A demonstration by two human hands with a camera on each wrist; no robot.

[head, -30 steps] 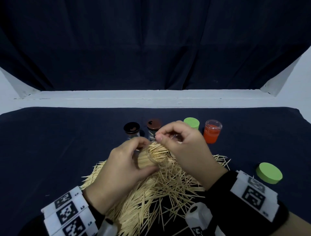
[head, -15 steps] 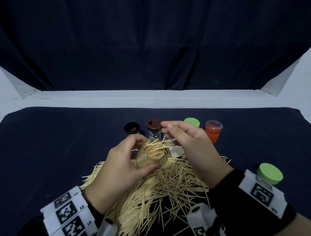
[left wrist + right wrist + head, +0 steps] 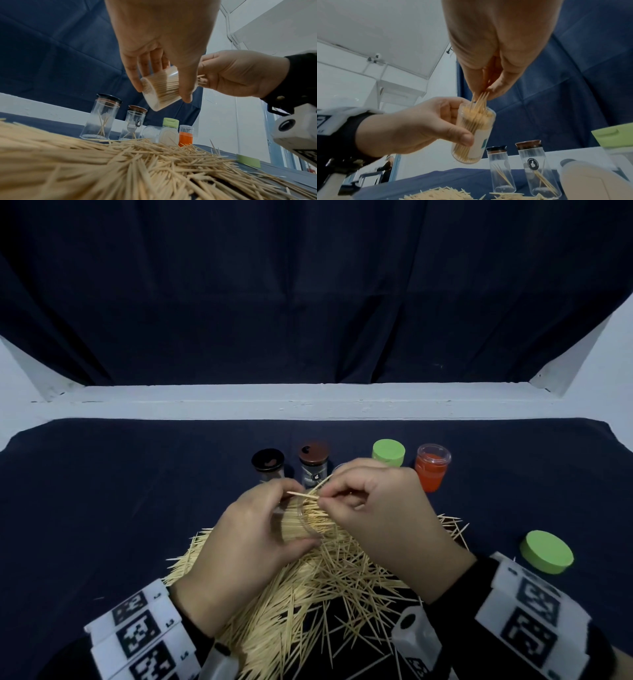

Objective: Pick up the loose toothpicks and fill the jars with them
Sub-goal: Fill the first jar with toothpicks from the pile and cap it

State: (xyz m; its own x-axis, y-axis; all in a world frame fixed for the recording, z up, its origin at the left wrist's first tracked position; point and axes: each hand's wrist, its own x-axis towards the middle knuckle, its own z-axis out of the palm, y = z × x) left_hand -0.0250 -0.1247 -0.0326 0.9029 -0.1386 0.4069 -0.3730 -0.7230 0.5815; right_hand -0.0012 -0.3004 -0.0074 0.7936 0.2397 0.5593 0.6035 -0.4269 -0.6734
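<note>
Overhead, left hand [image 3: 246,539] lifted above the toothpick pile [image 3: 308,587], thumb and fingers wrapped round a clear jar [image 3: 473,134] tilted toward the right hand. Jar packed nearly full of toothpicks; white label on its side. Right hand [image 3: 383,508] at the jar's mouth, thumb and fingertips [image 3: 494,90] pinched tight on a small bunch of toothpicks [image 3: 480,99], their lower ends pushed in among those already inside. One stick pokes out sideways past the knuckles.

Pile sprawls loose over the dark blue cloth [image 3: 120,491], beneath and in front of both hands.

Behind, a row: black-lidded jar [image 3: 101,116] and brown-lidded jar [image 3: 133,123], each holding a few sticks; green-capped bottle [image 3: 169,131]; orange jar [image 3: 432,470], uncapped. Green lid [image 3: 547,551] lies apart, far right. Tagged bands on both wrists.
</note>
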